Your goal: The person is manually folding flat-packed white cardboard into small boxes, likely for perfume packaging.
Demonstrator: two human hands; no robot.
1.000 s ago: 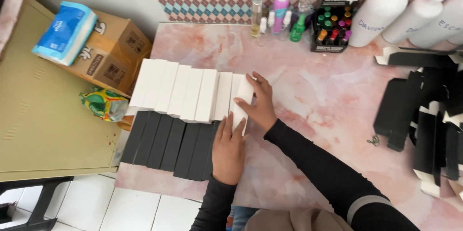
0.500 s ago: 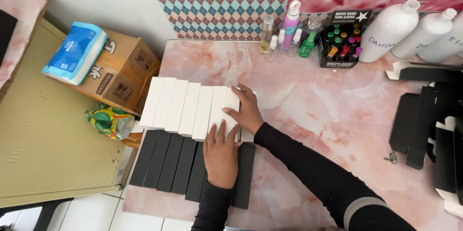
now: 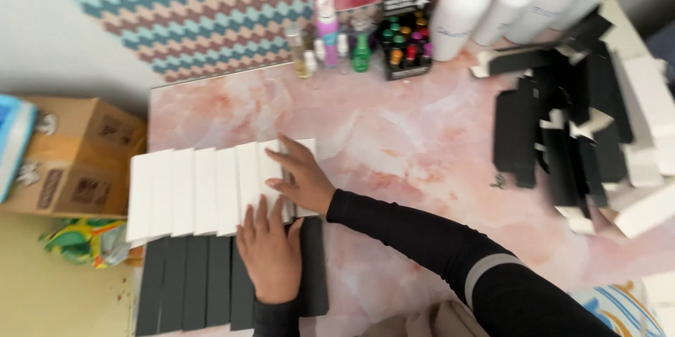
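Hands (image 3: pixel 271 256) flat on box rows (image 3: pixel 204 193)

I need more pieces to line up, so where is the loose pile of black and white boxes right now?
In the head view the pile of black and white boxes lies at the right edge of the pink marble table, just below the white bottles, far from both hands.

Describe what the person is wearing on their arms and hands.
Both hands are bare: no gloves, and no rings or watch that I can make out on the left hand or right hand. Each arm has a long, close-fitting black sleeve; the right sleeve carries a grey band.
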